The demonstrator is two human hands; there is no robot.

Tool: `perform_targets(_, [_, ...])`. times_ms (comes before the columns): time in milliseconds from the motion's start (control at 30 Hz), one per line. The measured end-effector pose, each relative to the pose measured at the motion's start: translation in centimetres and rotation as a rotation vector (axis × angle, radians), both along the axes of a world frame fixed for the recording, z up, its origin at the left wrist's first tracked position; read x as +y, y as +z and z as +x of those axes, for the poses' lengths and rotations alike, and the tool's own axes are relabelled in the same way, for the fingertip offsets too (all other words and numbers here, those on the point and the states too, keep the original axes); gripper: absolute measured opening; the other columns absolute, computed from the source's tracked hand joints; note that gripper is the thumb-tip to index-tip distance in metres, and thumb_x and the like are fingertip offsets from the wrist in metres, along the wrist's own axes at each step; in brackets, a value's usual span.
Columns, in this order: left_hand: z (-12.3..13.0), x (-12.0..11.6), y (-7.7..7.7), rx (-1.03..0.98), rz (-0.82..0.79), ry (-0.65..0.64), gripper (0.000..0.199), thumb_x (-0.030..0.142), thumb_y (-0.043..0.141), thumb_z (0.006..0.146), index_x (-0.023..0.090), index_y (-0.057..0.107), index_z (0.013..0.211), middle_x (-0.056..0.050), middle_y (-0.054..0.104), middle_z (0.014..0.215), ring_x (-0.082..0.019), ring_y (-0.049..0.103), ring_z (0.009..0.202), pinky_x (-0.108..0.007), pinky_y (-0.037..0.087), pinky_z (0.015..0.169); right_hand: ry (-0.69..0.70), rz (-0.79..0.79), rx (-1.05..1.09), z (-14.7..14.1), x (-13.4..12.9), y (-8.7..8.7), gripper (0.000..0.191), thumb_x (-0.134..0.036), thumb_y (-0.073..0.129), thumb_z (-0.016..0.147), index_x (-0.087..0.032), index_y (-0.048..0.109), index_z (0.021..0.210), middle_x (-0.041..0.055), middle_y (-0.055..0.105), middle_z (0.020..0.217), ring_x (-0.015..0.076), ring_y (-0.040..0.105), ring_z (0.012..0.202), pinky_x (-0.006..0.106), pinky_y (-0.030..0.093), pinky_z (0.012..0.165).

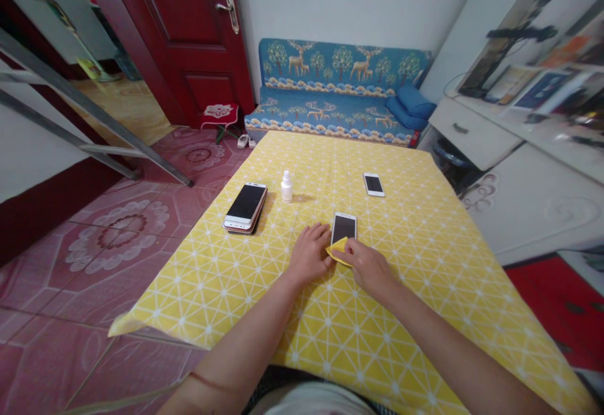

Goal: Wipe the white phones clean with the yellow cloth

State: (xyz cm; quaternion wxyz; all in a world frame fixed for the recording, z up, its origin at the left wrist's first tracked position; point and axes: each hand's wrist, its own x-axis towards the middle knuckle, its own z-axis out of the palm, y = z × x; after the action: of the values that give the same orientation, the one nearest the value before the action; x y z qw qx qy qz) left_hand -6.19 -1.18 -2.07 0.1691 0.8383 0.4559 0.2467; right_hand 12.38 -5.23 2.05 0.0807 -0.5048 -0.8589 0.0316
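1. At least two flat smartphones (246, 204), a white-fronted one with a black screen uppermost, lie stacked at the left of a yellow tablecloth patterned with white lines (189, 289), perhaps piled to save room.
2. A small white bottle with a nozzle top (286, 188) stands upright near the stack, seemingly placed within easy reach.
3. The left hand (310, 250), its fingers bent and barely parted, rests at the left edge of a slim, rectangular white-framed smartphone (344, 227), apparently steadying it; whether it grips, one cannot tell.
4. That phone lies face up between the hands, its long axis running away from the person, far end leaning slightly right.
5. A bright yellow folded cloth (338, 250) covers its near end, pinched between thumb and bent fingers of the right hand (368, 267), likely for control.
6. A smaller white smartphone with a black screen (374, 184) lies farther off, right, well apart.
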Motion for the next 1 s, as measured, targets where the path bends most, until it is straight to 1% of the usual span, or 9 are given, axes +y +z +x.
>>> perform_targets(233, [-0.1,0.0,0.2,-0.014,-0.019,-0.006,0.065,0.048,0.062,0.079,0.019,0.05,0.136,-0.009,0.045,0.147,-0.028,0.033,0.139,-0.046,0.019,0.117,-0.176,0.063,0.102,1.6,-0.2,-1.2,0.045,-0.005,0.042,0.084,-0.033,0.071,0.103,0.0025,0.057,0.086,0.0138,0.05,0.069,0.024,0.03,0.056])
perform_targets(367, [-0.2,-0.1,0.6,-0.017,-0.029,-0.02,0.064,0.042,0.063,0.079,0.022,0.048,0.137,-0.009,0.045,0.146,-0.027,0.033,0.139,-0.047,0.019,0.116,-0.202,0.076,0.319,0.8,-0.2,-3.2,0.045,-0.005,0.042,0.082,-0.029,0.071,0.106,0.0034,0.057,0.089,0.0151,0.055,0.074,0.025,0.041,0.064])
perform_targets(500, [-0.1,0.0,0.5,-0.045,-0.052,-0.033,0.065,0.038,0.065,0.076,0.019,0.049,0.136,-0.01,0.045,0.146,-0.028,0.033,0.139,-0.048,0.019,0.116,-0.2,0.11,0.52,0.6,-0.1,-4.6,0.04,-0.008,0.043,0.086,-0.027,0.071,0.106,0.0038,0.056,0.088,0.0165,0.057,0.081,0.028,0.045,0.071])
perform_targets(633, [-0.6,-0.1,1.4,-0.279,-0.203,-0.005,0.052,0.036,0.066,0.076,0.018,0.061,0.125,-0.012,0.054,0.138,-0.029,0.045,0.131,-0.047,0.032,0.111,-0.178,0.095,0.589,0.9,-0.1,-4.7,0.039,-0.009,0.044,0.085,-0.027,0.07,0.107,0.0034,0.057,0.09,0.0167,0.058,0.083,0.029,0.046,0.072])
perform_targets(700, [-1.8,-0.4,3.2,-0.52,-0.324,0.06,0.045,0.036,0.064,0.079,0.017,0.064,0.12,-0.014,0.06,0.131,-0.028,0.054,0.122,-0.045,0.042,0.103,-0.163,0.087,0.603,0.9,-0.2,-4.5,0.04,-0.009,0.044,0.084,-0.027,0.07,0.108,0.0032,0.057,0.09,0.0167,0.058,0.083,0.029,0.046,0.073])
perform_targets(800, [-4.8,-1.6,8.1,-0.838,-0.378,0.151,0.04,0.039,0.063,0.082,0.018,0.066,0.115,-0.012,0.067,0.12,-0.026,0.063,0.111,-0.044,0.05,0.095,-0.168,0.08,0.615,0.8,-0.2,-4.4,0.043,-0.007,0.043,0.082,-0.027,0.07,0.109,0.0033,0.057,0.089,0.0168,0.058,0.083,0.03,0.046,0.072])
perform_targets(867, [-7.1,-2.6,12.2,-0.951,-0.25,0.218,0.035,0.038,0.065,0.081,0.019,0.068,0.11,-0.008,0.07,0.113,-0.024,0.065,0.107,-0.044,0.05,0.097,-0.179,0.087,0.627,0.7,-0.2,-4.4,0.044,-0.006,0.042,0.081,-0.027,0.07,0.108,0.0032,0.058,0.09,0.0168,0.058,0.083,0.03,0.047,0.072])
perform_targets(933, [-9.3,-3.6,16.0,-1.108,-0.011,0.312,0.029,0.035,0.066,0.081,0.023,0.068,0.107,-0.002,0.073,0.105,-0.021,0.067,0.102,-0.043,0.051,0.097,-0.184,0.093,0.64,0.7,-0.1,-4.5,0.044,-0.006,0.043,0.08,-0.027,0.07,0.107,0.0033,0.059,0.091,0.017,0.059,0.084,0.03,0.047,0.073])
perform_targets(1000, [-11.3,-4.3,19.3,-1.276,0.171,0.357,0.017,0.028,0.062,0.083,0.027,0.068,0.099,0.006,0.073,0.1,-0.016,0.066,0.104,-0.037,0.052,0.097,-0.186,0.091,0.651,0.7,0.0,-4.6,0.043,-0.006,0.043,0.08,-0.026,0.071,0.107,0.0034,0.06,0.092,0.0172,0.059,0.085,0.03,0.047,0.075])
